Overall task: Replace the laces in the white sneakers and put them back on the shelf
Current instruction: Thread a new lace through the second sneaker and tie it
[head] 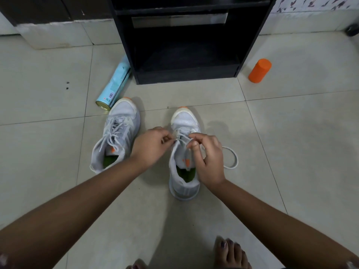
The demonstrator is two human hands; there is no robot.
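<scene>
- Pinching the white lace (237, 159) with the left hand (150, 147), thumb and curled fingertips closed on a strand over the eyelets nearest the toe.
- Gripping another strand of that lace with the right hand (209, 162), thumb and forefinger pressed together, remaining fingers folded down over the tongue.
- Working almost fingertip to fingertip, just apart, above the white sneaker (184, 121).
- Standing upright on the tiled floor (58, 152), toe to 12 o'clock and heel to 6, with the green insole and an orange tongue mark showing. Threaded only near the toe, as far as can be told.
- Trailing from under the right hand toward 3 o'clock as a loose loop, flat on the tile.
- Sitting at 9 o'clock of that shoe, just beside the left wrist: a second white sneaker (124, 111), laced with its ends loose, orange-tipped toe pointing to about 1 o'clock.
- Lying on its side at 11 o'clock: a light-blue spray can (114, 88), base just beside the second shoe's toe, other end against the left foot of the black shelf unit (184, 77).
- Facing open-fronted from 12 o'clock, apart from both shoes.
- Resting at 2 o'clock, near the unit's right corner: an orange cylinder (259, 70); cannot tell whether upright or tipped.
- Showing at 5 o'clock, on the bottom edge: a bare foot (231, 253) with dark-painted nails.
</scene>
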